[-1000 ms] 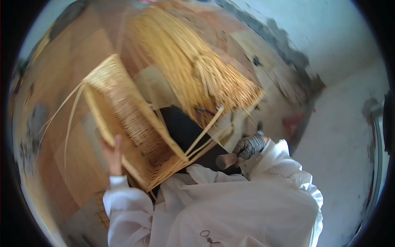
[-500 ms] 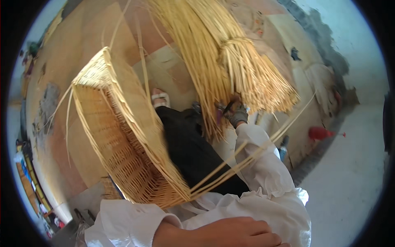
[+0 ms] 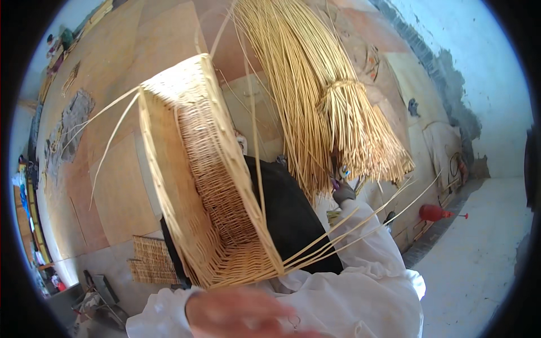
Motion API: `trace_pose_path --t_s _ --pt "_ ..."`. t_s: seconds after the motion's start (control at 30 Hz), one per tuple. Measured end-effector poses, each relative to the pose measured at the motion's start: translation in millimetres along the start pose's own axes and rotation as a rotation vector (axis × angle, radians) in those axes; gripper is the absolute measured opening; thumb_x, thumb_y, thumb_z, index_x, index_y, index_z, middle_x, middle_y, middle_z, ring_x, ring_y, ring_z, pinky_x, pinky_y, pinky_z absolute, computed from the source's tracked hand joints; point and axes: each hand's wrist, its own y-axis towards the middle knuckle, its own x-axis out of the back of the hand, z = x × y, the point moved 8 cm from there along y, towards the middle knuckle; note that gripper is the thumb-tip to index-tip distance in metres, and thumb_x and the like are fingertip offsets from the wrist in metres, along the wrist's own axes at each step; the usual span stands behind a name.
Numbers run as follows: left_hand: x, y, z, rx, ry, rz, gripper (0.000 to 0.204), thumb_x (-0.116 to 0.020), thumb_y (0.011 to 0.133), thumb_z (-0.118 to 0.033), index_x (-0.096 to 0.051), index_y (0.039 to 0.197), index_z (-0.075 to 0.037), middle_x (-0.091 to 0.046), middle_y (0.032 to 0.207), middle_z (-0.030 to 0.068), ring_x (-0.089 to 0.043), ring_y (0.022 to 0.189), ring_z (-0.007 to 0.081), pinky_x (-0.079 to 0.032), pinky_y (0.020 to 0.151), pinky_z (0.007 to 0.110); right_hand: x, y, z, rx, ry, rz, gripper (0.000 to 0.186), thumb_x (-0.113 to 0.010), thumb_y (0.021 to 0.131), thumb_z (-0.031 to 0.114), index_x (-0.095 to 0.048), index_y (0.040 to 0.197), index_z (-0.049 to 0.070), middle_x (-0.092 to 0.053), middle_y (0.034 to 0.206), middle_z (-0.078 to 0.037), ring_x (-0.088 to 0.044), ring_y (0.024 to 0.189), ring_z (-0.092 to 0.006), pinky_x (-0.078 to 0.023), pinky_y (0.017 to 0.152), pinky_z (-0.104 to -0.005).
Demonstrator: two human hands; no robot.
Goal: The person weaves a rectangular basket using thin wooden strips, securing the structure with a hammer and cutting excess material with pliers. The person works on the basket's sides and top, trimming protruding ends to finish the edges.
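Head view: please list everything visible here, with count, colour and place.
wicker basket: one, pale yellow, tilted on edge at centre-left, loose stakes sticking out at lower right
bundle of willow rods: one, golden yellow, upper centre
woven mat pieces: a small stack, tan, on the floor at lower left
red object: one, on the floor at right, kind unclear
floor: brown panels at left, pale concrete at right
dark cloth: one, black, behind the basket
white garment: one, lower centre
hand: one, blurred, bottom centre below the basket; which hand is unclear
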Motion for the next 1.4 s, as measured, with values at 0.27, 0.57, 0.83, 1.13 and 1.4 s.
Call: trace_pose_path --t_s 0.27,0.57,0.83,1.13,1.4 --pt "128.9 -34.0 221.3 0.905 -0.188 -0.584 0.029 -0.055 0.087 -0.011 -0.053 0.11 0.007 -0.058 0.105 0.012 -0.056 0.096 0.0197 -0.044 0.089 0.03 140.2 -168.8 2.6 0.04 0.592 0.22 0.044 -0.058 0.085 0.041 -0.054 0.113 0.006 -0.064 0.09 -0.016 -0.062 0.092 -0.0263 -0.05 0.074 -0.0363" --pt "160.7 -16.2 220.9 0.721 -0.697 -0.652 0.022 -0.045 0.095 -0.025 -0.052 0.087 -0.006 -0.042 0.071 -0.0011 -0.044 0.064 0.0108 -0.048 0.073 0.031 158.1 -397.2 204.3 0.223 0.812 0.911 0.048 -0.058 0.085 0.042 -0.052 0.114 0.004 -0.064 0.086 -0.014 -0.063 0.089 -0.0232 -0.05 0.072 -0.0339" --pt "166.6 -28.6 194.6 0.6 -0.658 -0.599 0.027 -0.038 0.099 -0.029 -0.045 0.082 -0.009 -0.038 0.07 -0.0026 -0.041 0.064 0.0091 -0.047 0.068 0.03 82.6 -362.6 248.8 -0.125 0.709 0.892 0.053 -0.067 0.078 0.044 -0.05 0.109 0.003 -0.061 0.081 -0.011 -0.062 0.072 -0.0223 -0.051 0.064 -0.0341" --pt "165.5 -32.6 172.1 0.553 -0.664 -0.544 0.028 -0.037 0.099 -0.028 -0.044 0.08 -0.009 -0.036 0.066 -0.0039 -0.038 0.059 0.0079 -0.043 0.061 0.026 94.5 -361.8 273.0 -0.32 0.597 0.697 0.053 -0.07 0.074 0.044 -0.056 0.097 -0.002 -0.061 0.081 -0.014 -0.064 0.072 -0.0238 -0.055 0.065 -0.0365" --pt "190.9 -63.9 79.1 0.176 -0.27 -0.874 0.023 -0.04 0.097 -0.02 -0.056 0.09 -0.005 -0.053 0.079 -0.0002 -0.042 0.059 0.0022 -0.034 0.048 0.016 110.4 -364.4 272.3 -0.114 0.531 0.647 0.036 -0.068 0.078 0.035 -0.054 0.076 0.002 -0.052 0.054 -0.007 -0.051 0.039 -0.0182 -0.04 0.035 -0.0308"
